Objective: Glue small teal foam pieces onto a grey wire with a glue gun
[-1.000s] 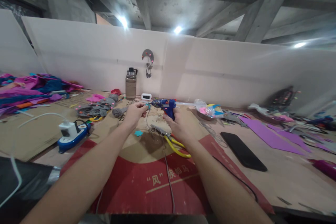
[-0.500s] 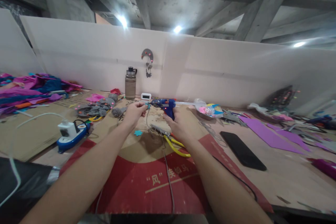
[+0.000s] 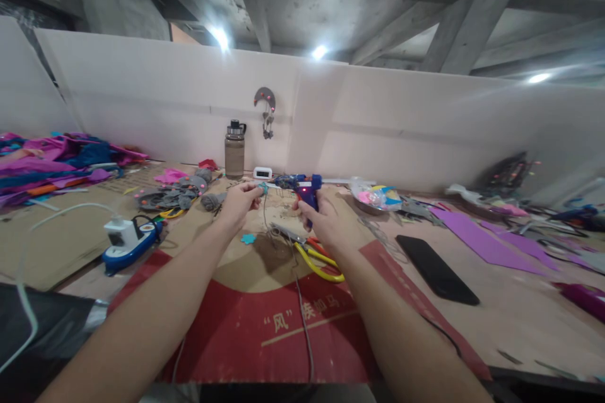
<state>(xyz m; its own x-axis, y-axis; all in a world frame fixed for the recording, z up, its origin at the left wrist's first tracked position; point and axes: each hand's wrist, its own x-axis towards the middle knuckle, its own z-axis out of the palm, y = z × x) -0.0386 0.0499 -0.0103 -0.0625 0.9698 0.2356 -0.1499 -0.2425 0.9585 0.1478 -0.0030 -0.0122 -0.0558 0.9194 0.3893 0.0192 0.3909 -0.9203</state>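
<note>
My right hand (image 3: 321, 220) is closed around the handle of a blue glue gun (image 3: 305, 187), its nozzle pointing left. My left hand (image 3: 239, 201) pinches a small teal felt piece (image 3: 263, 187) on a thin wire, held right at the gun's tip. Both hands hover above a sheet of brown and red cardboard (image 3: 265, 321). A teal felt flower (image 3: 248, 239) lies on the cardboard below my left hand. Yellow-handled pliers (image 3: 312, 258) lie just under my right wrist.
A brown water bottle (image 3: 235, 150) and a small white clock (image 3: 263, 172) stand by the back partition. A blue and white power strip (image 3: 127, 239) sits left, grey felt pieces (image 3: 177, 195) behind it. A black phone (image 3: 437, 269) and purple sheets (image 3: 482, 242) lie right.
The glue gun has shifted slightly right and up with my right hand, and my fingers have loosened on its handle. My left hand stays at the nozzle with the teal piece.
</note>
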